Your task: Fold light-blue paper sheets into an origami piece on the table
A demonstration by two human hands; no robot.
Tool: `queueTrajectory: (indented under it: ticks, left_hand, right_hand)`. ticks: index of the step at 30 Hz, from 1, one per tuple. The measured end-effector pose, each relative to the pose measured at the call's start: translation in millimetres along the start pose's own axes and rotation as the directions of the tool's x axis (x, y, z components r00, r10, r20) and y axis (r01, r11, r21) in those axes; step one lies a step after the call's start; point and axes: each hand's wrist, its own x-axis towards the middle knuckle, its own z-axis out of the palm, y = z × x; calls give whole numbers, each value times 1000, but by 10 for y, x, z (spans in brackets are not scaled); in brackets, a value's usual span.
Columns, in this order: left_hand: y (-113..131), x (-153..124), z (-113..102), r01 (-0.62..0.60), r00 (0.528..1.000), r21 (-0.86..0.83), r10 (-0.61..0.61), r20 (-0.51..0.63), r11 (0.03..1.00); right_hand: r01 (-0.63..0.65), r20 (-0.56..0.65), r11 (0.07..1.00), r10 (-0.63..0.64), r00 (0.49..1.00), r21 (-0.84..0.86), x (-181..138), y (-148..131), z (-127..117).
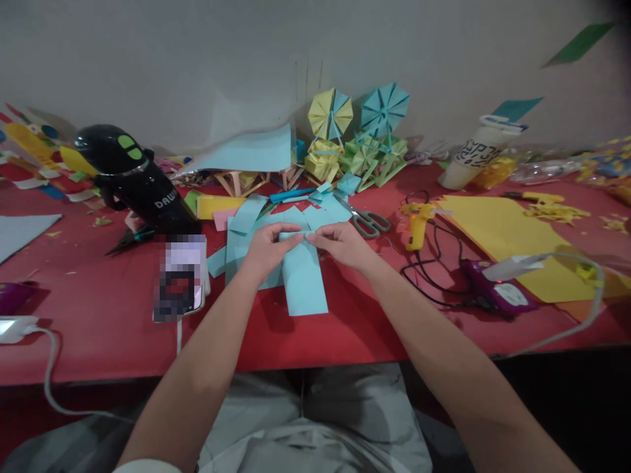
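A light blue paper strip (304,279) lies on the red table (98,315), running from its folded far end towards me. My left hand (269,248) pinches the left side of that folded end. My right hand (341,242) pinches the right side, and the fingertips of both hands almost meet over the fold. More light blue paper pieces (246,223) lie under and beside the strip.
Scissors (367,222) and a yellow glue gun (417,222) with black cord lie right of my hands. A phone (180,279) and a black device (133,177) stand at the left. Folded paper fans (357,141) are piled at the wall. A yellow sheet (513,243) covers the right.
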Motion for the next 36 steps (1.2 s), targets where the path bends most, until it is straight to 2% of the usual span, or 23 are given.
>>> queueTrajectory:
  ticks: [3, 6, 11, 16, 25, 32, 36]
  left_hand:
    - [0, 18, -2, 108, 994, -169, -111, -12, 980]
    - [1, 36, -20, 147, 987, -262, -159, -25, 954]
    - [19, 47, -36, 150, 980, -265, -179, -88, 953]
    - [48, 40, -28, 149, 979, -305, -183, -87, 941]
    - [38, 37, -28, 77, 988, -311, -114, -105, 947]
    - [115, -18, 18, 215, 976, -324, -212, 44, 921]
    - [96, -15, 19, 206, 979, -285, -200, 50, 936]
  right_hand:
    - [31, -58, 999, -31, 998, 9, 15, 22, -27]
    - [28, -83, 999, -26, 996, 24, 23, 7, -43]
    - [24, -95, 999, -21, 995, 25, 34, -23, -39]
    - [41, -94, 999, -41, 995, -4, 29, -39, -48]
    - [37, -84, 999, -39, 996, -31, 37, -9, -66]
    - [66, -171, 997, -71, 983, -37, 19, -55, -70]
    - [64, -199, 997, -70, 977, -36, 16, -69, -88]
